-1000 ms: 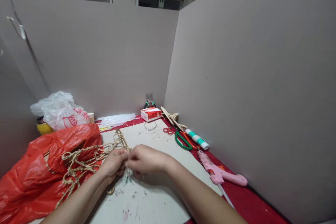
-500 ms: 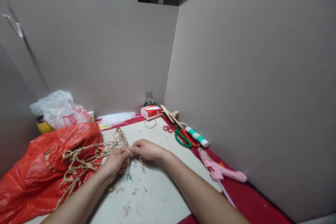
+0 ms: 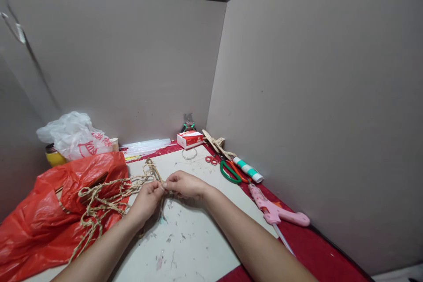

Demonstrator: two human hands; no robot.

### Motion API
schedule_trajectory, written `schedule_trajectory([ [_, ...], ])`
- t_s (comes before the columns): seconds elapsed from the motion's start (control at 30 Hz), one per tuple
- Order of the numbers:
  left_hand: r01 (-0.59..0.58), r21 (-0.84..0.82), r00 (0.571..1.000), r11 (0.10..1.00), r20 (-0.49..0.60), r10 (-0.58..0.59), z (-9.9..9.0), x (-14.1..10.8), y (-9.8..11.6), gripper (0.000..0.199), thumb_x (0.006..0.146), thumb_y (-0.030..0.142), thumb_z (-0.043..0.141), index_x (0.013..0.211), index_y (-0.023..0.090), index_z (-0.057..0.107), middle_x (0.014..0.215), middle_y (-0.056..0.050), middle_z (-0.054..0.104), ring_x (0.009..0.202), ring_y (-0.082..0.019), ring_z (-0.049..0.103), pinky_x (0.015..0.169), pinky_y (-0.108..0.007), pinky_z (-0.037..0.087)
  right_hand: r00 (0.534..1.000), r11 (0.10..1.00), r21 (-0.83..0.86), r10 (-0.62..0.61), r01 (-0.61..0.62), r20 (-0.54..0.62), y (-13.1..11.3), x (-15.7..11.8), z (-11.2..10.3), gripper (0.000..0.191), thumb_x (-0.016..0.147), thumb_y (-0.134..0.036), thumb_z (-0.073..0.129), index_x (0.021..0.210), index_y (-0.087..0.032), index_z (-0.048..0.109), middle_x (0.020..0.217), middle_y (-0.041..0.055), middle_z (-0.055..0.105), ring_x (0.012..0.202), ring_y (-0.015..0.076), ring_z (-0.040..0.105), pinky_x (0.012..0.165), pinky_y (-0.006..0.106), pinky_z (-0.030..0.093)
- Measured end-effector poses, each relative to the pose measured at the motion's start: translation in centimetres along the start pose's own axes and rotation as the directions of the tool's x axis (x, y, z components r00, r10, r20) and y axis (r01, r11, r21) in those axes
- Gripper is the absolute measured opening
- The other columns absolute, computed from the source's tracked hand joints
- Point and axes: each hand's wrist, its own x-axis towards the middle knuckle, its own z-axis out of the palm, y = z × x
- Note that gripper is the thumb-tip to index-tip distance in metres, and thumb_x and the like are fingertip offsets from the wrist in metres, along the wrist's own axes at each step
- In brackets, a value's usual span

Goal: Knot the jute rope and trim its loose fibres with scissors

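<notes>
My left hand (image 3: 148, 198) and my right hand (image 3: 183, 185) meet over the pale board (image 3: 188, 238), their fingertips pinched together on strands of the braided straw cord (image 3: 105, 200). One part of the cord stands up behind my fingers, and thin ends hang below them. The rest lies in loose loops to the left, over a red plastic bag (image 3: 36, 229). The exact spot between my fingertips is too small to make out.
A pink glue gun (image 3: 277, 213), green-handled scissors (image 3: 230, 172), red scissors (image 3: 211, 160) and a striped roll (image 3: 248, 169) lie right. At the back are a red-white box (image 3: 190, 139), a wire ring (image 3: 189, 154), clear sticks (image 3: 148, 146) and a white plastic bag (image 3: 79, 139).
Both hands have drawn closer together at the fingertips, and my right hand has turned slightly. The thin strand end that showed below my right hand is no longer visible.
</notes>
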Motion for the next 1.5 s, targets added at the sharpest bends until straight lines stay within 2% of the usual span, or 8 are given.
schedule_trajectory([
  [0.2,0.005,-0.015,0.997,1.0,0.077,-0.004,-0.4,0.1,-0.3,0.032,0.075,0.049,0.057,0.072,0.019,0.046,0.044,0.011,0.026,0.035,-0.004,0.017,0.036,-0.02,0.011,0.994,0.998,-0.041,-0.039,0.044,0.101,0.3,-0.2,-0.5,0.036,0.087,-0.042,0.05,0.064,-0.015,0.053,0.042,-0.0078,0.036,0.034,0.0044,0.028,0.033,0.019,0.018],
  [0.37,-0.015,0.019,0.99,1.0,0.14,0.012,-0.7,0.5,-0.6,0.027,0.077,0.045,0.055,0.075,0.02,0.046,0.047,0.011,0.028,0.036,-0.005,0.021,0.034,-0.017,0.019,0.996,0.99,0.14,-0.007,-0.005,0.084,0.6,0.2,-0.1,0.029,0.084,-0.026,0.051,0.057,-0.018,0.042,0.04,-0.0091,0.034,0.031,0.0039,0.028,0.032,0.018,0.017],
  [0.53,-0.059,0.193,0.992,0.979,0.121,0.036,-0.9,0.8,-1.2,0.021,0.078,0.036,0.048,0.067,0.018,0.049,0.048,0.005,0.043,0.035,-0.006,0.031,0.034,-0.017,0.026,1.0,0.993,0.115,0.021,-0.022,0.011,0.9,0.6,0.6,0.027,0.078,-0.024,0.054,0.055,-0.017,0.043,0.038,-0.01,0.034,0.029,0.0029,0.027,0.03,0.017,0.014],
  [0.63,0.003,0.136,0.996,0.991,0.093,-0.016,-0.4,0.3,-0.8,0.017,0.077,0.029,0.042,0.068,0.017,0.049,0.047,0.003,0.05,0.033,-0.007,0.029,0.033,-0.019,0.03,0.999,0.997,0.075,0.04,-0.037,-0.034,0.7,0.6,1.0,0.025,0.077,-0.022,0.055,0.054,-0.017,0.046,0.034,-0.0093,0.035,0.028,0.0034,0.026,0.03,0.017,0.015],
  [0.8,0.041,0.08,0.998,0.996,0.05,-0.045,0.4,-0.5,-0.2,0.011,0.077,0.026,0.038,0.076,0.019,0.047,0.042,0.004,0.05,0.028,-0.007,0.027,0.03,-0.02,0.031,0.999,0.983,0.179,0.044,-0.043,-0.005,0.2,0.3,1.5,0.025,0.078,-0.019,0.05,0.054,-0.017,0.049,0.03,-0.0086,0.035,0.026,0.0042,0.024,0.029,0.018,0.011],
  [1.03,-0.082,0.295,0.996,0.952,0.061,0.067,0.7,-0.8,-0.9,0.025,0.086,0.037,0.035,0.099,0.018,0.045,0.048,0.003,0.058,0.028,-0.01,0.04,0.03,-0.018,0.028,1.0,0.973,0.232,0.003,-0.008,0.024,0.4,0.3,1.6,0.025,0.077,-0.017,0.049,0.052,-0.018,0.043,0.03,-0.0096,0.031,0.025,0.0043,0.023,0.029,0.018,0.012],
  [1.3,-0.118,0.283,0.993,0.952,0.017,0.118,1.1,-1.0,-1.2,0.035,0.089,0.044,0.033,0.108,0.017,0.044,0.051,0.002,0.06,0.029,-0.01,0.042,0.03,-0.018,0.028,0.99,0.932,0.363,-0.032,-0.021,0.14,0.5,0.2,1.2,0.018,0.075,-0.019,0.051,0.057,-0.017,0.049,0.032,-0.008,0.039,0.028,0.0044,0.026,0.03,0.017,0.015],
  [1.5,-0.091,0.262,0.995,0.961,0.053,0.08,1.7,-1.2,-1.1,0.04,0.087,0.037,0.037,0.12,0.015,0.04,0.055,0.001,0.062,0.029,-0.01,0.042,0.03,-0.019,0.027,0.993,0.937,0.347,-0.006,-0.035,0.116,0.4,0.3,1.2,0.016,0.07,-0.014,0.051,0.054,-0.017,0.05,0.033,-0.0065,0.041,0.028,0.0044,0.026,0.029,0.017,0.014],
])
